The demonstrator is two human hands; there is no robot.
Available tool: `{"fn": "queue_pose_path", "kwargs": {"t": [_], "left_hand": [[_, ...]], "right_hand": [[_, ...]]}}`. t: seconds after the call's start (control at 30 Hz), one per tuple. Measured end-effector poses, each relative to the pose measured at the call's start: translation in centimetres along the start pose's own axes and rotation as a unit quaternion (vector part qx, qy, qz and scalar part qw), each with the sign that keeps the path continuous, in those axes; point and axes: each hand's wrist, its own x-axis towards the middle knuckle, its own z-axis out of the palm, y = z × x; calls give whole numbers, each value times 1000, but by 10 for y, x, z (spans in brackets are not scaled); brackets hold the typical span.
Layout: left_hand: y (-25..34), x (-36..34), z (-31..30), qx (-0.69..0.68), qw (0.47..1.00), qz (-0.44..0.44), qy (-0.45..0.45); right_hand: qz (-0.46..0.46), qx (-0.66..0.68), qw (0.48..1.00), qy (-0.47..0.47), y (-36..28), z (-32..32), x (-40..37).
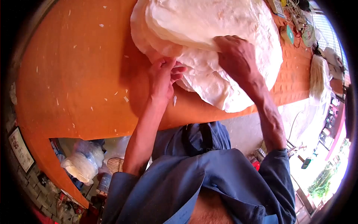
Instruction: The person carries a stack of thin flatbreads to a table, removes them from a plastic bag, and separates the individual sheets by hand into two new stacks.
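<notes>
A large stack of thin, pale, roughly round sheets (190, 22) with wavy edges lies on the orange table (74, 74). My right hand (236, 54) is closed on the upper sheets near the stack's front side, its knuckles up and fingertips partly hidden. At the stack's front left edge is my left hand (164, 76), thumb and index finger pinched together at the sheets' border, with the other fingers curled loosely. Folded layers show between the two hands, and the lower sheets hang towards the table's front edge.
Small white scraps dot the tabletop. At the back right are cables, a green-and-white box (287, 34) and a wrapped pale bundle (319, 80). Below the table at left sit plastic bags (84, 160) and a wicker basket (115, 165).
</notes>
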Motion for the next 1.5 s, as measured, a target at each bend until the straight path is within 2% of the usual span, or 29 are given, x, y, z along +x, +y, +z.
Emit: {"fn": "queue_pose_path", "kwargs": {"t": [0.07,0.1,0.17,0.23,0.27,0.3,0.37,0.4,0.47,0.53,0.67,0.7,0.8,0.9,0.93,0.97,1.03,1.07,1.1,1.17,1.2,1.3,1.33,1.47,1.5], "left_hand": [[-2,6,-1,-27,999,-11,-20],[0,7,-2,-15,999,-17,-27],[8,2,-2,7,999,-30,-37],[10,8,-1,-3,998,-29,-50],[12,9,1,-22,998,-35,-47],[15,9,5,-43,997,-42,-44],[25,5,9,-31,997,-40,-54],[31,8,10,-27,997,-31,-59],[26,13,5,-59,992,-12,-109],[24,13,5,-70,982,-2,-174],[31,3,12,-44,990,6,-131],[30,0,7,-12,993,20,-117],[21,-13,-21,66,996,38,-51],[7,-12,-49,111,987,90,78],[12,-13,-48,93,987,91,95],[16,-15,-45,109,980,130,107],[21,-19,-38,140,960,205,130],[23,-22,-36,118,968,215,59],[22,-21,-32,123,975,182,38],[20,-11,-15,133,984,119,-9],[22,-5,-8,87,994,48,-34],[15,13,13,90,994,56,-37],[20,15,18,53,997,32,-42],[17,25,31,63,997,15,-52],[16,29,32,67,996,5,-59]], "right_hand": [[12,41,999,-15,-16,30,-3],[-27,-3,999,32,-21,45,-8],[-7,18,1000,23,-27,43,-10],[-4,33,999,-32,-24,28,2],[-26,9,999,-29,-27,25,10],[-16,-7,998,-65,-32,24,15],[-23,42,999,-17,-38,36,5],[-57,91,994,28,-40,32,-7],[-59,73,991,97,-42,43,-14],[-20,68,991,111,-38,54,-10],[-13,-6,1000,2,-13,36,16],[-97,-208,972,46,18,36,31],[13,-153,986,63,36,-54,39],[24,-165,978,123,19,-116,24],[27,-174,975,133,11,-121,19],[30,-178,975,127,5,-116,16],[39,-130,989,64,-5,-77,19],[44,-55,997,19,4,-47,19],[41,68,997,-9,25,-15,16],[-36,22,999,12,45,16,25],[-29,-89,995,-34,62,9,35],[-51,94,994,36,45,-74,39],[-44,40,997,45,40,-75,38],[-21,-168,983,77,17,-56,40],[-27,-68,991,109,23,-28,36]]}}
